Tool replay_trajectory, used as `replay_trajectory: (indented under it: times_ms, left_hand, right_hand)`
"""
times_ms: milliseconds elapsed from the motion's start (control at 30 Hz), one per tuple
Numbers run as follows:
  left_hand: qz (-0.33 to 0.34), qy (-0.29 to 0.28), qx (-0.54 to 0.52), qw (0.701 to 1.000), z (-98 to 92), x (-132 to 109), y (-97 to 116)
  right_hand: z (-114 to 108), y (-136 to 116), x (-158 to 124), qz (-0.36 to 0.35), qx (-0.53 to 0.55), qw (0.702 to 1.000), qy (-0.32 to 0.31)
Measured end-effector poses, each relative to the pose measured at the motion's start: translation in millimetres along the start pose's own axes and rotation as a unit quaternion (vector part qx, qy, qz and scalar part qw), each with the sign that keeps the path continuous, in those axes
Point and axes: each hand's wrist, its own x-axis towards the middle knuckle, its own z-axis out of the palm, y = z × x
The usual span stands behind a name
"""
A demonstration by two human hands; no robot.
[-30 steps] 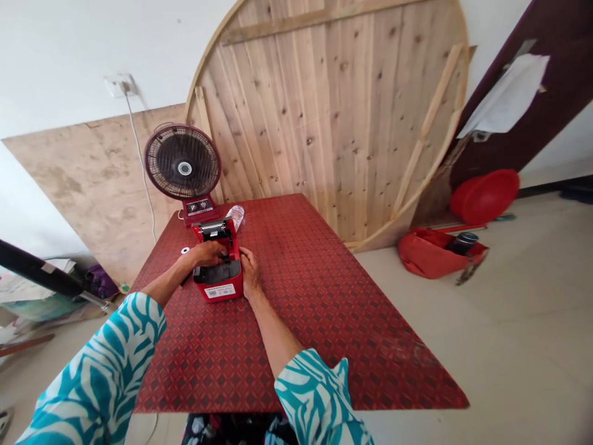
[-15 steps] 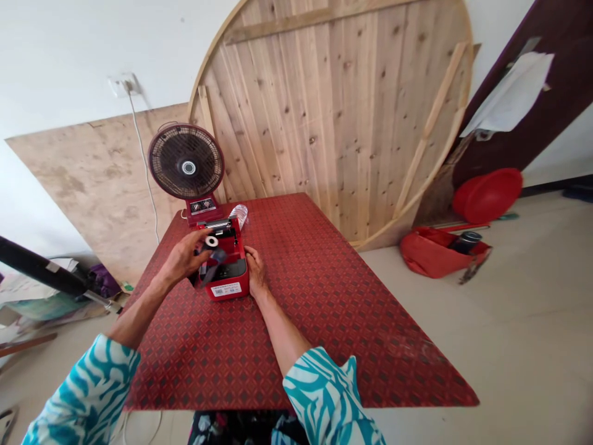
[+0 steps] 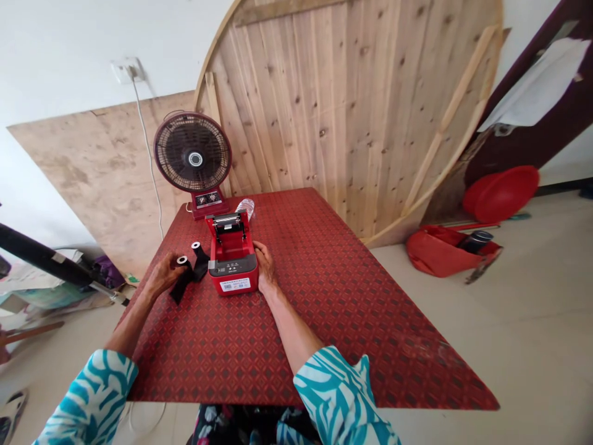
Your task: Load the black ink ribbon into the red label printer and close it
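"What did the left hand (image 3: 162, 276) have?"
"Its fingers (image 3: 176, 263), loosely apart, touched a black ribbon roll (image 3: 189, 277) on the red table (image 3: 324, 309), just beside the red label printer (image 3: 233, 275)."
"The right hand (image 3: 265, 267)?"
"Fingers together against the printer's side; gripping or resting, I couldn't tell. The lid (image 3: 228, 225) stood open."

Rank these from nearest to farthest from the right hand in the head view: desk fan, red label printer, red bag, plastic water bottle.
1. Red label printer: touching the right hand, at its left.
2. Plastic water bottle: behind the printer, on the table.
3. Desk fan: back left, on the table.
4. Red bag: far right, on the floor.
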Motion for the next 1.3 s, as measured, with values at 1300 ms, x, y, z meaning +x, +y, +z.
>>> replay_trajectory:
  times_ms: [1300]
  left_hand:
    - [0.14,-0.09,-0.182,0.969,6.2,8.1,138.1]
  right_hand:
    - [1.9,5.3,4.6,-0.025,-0.003,1.0,-0.001]
